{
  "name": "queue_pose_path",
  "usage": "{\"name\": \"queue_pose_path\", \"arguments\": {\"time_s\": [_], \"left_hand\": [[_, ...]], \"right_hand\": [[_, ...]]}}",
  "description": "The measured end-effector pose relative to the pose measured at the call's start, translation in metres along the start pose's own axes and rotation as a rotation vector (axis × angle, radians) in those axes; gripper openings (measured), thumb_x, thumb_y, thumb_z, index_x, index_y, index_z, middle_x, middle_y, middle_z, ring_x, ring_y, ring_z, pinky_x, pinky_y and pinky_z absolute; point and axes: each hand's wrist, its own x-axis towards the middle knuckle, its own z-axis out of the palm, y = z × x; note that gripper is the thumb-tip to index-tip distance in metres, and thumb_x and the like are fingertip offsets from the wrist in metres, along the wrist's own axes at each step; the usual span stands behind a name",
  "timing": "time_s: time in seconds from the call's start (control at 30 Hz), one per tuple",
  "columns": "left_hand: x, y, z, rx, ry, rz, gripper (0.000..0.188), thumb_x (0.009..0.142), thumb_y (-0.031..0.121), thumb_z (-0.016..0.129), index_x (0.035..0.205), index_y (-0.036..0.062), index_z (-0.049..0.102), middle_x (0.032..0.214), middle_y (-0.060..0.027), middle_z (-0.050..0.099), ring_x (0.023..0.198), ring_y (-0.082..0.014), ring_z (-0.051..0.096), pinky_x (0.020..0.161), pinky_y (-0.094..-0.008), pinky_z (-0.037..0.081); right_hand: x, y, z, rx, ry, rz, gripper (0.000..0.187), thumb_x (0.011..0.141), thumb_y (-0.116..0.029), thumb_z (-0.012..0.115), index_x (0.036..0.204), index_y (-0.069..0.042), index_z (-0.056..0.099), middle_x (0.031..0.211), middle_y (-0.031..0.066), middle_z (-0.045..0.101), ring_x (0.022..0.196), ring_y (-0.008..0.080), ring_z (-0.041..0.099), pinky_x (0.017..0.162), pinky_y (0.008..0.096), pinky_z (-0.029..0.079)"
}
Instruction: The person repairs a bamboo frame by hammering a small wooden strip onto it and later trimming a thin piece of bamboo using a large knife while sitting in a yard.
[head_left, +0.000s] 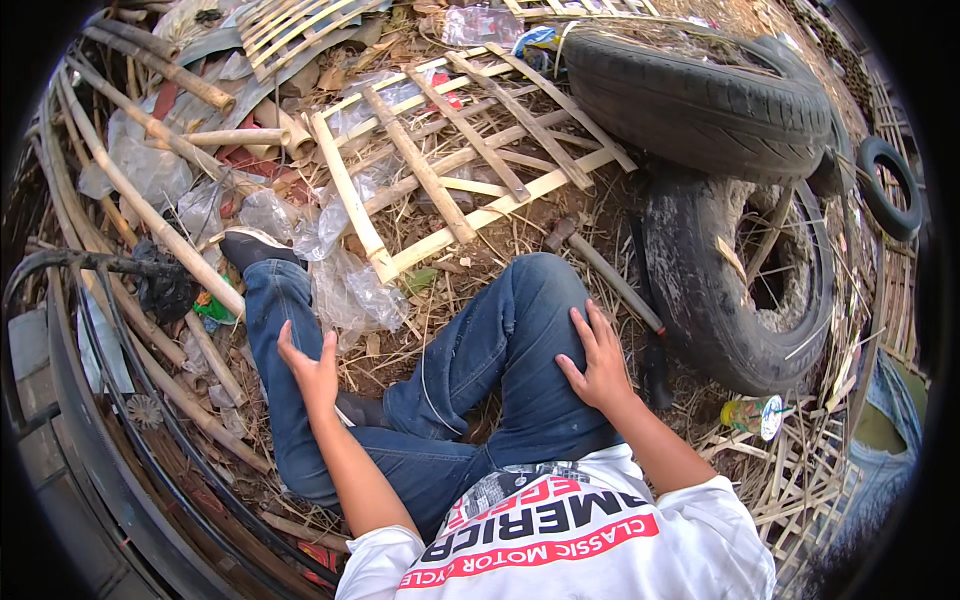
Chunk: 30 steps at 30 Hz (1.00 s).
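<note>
My left hand is raised beside my left shin, thumb and fingers apart, holding nothing. On my right knee rests my right hand, its fingers spread over the blue jeans. In front of my feet a lattice of split bamboo strips lies on the littered ground. A hammer with a long handle lies just beyond my right knee, near the tyres. Beside it is a long dark tool, its kind unclear.
Two old tyres stand stacked at the right, with a smaller tyre beyond. Bamboo poles and clear plastic bags crowd the left. A printed cup lies at the lower right, near another bamboo lattice.
</note>
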Motion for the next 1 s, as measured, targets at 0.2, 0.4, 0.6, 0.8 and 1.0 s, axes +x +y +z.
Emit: {"name": "queue_pose_path", "arguments": {"time_s": [0.2,0.4,0.6,0.8,1.0], "left_hand": [[-0.020,-0.039,-0.013,-0.310,0.057,-0.182,0.057,0.086,0.013,0.069,0.133,0.0022,0.039,0.135,-0.0207,0.044,0.126,-0.0280,0.044,0.106,-0.0388,0.035],[-0.009,-0.053,-0.009,-0.377,0.073,-0.155,0.048,0.089,0.012,0.065,0.130,-0.0006,0.043,0.130,-0.0181,0.048,0.121,-0.0241,0.048,0.103,-0.0337,0.038],[-0.015,-0.062,-0.023,-0.467,0.068,-0.201,0.043,0.092,0.013,0.061,0.128,-0.0026,0.044,0.128,-0.0157,0.050,0.118,-0.0224,0.050,0.102,-0.0323,0.039],[-0.015,-0.063,-0.013,-0.511,0.058,-0.193,0.040,0.093,0.014,0.060,0.127,-0.0028,0.046,0.126,-0.0146,0.052,0.117,-0.0209,0.051,0.102,-0.0310,0.039],[-0.016,-0.064,-0.018,-0.505,0.070,-0.206,0.038,0.093,0.013,0.060,0.126,-0.0032,0.047,0.123,-0.0134,0.054,0.116,-0.0200,0.052,0.102,-0.0300,0.040]], "right_hand": [[-0.047,0.024,-0.010,0.391,0.145,0.207,0.047,0.091,-0.022,0.059,0.132,-0.003,0.048,0.131,0.0235,0.051,0.121,0.0374,0.050,0.103,0.0397,0.039],[-0.114,0.073,-0.008,0.352,0.138,0.587,0.020,0.086,-0.011,0.062,0.100,0.002,0.067,0.094,0.0199,0.068,0.087,0.0305,0.068,0.079,0.0363,0.052],[-0.117,0.104,-0.025,0.237,0.115,0.731,0.021,0.078,-0.006,0.065,0.097,0.001,0.069,0.083,0.0202,0.069,0.080,0.0321,0.069,0.072,0.0376,0.053],[-0.119,0.143,0.011,0.140,-0.051,0.552,0.019,0.081,-0.007,0.058,0.095,0.001,0.067,0.084,0.0280,0.064,0.084,0.0445,0.063,0.076,0.0488,0.051],[-0.079,0.125,0.005,-0.136,-0.032,0.535,0.012,0.083,-0.007,0.055,0.090,-0.002,0.063,0.088,0.0240,0.064,0.084,0.0421,0.064,0.074,0.0499,0.052]]}}
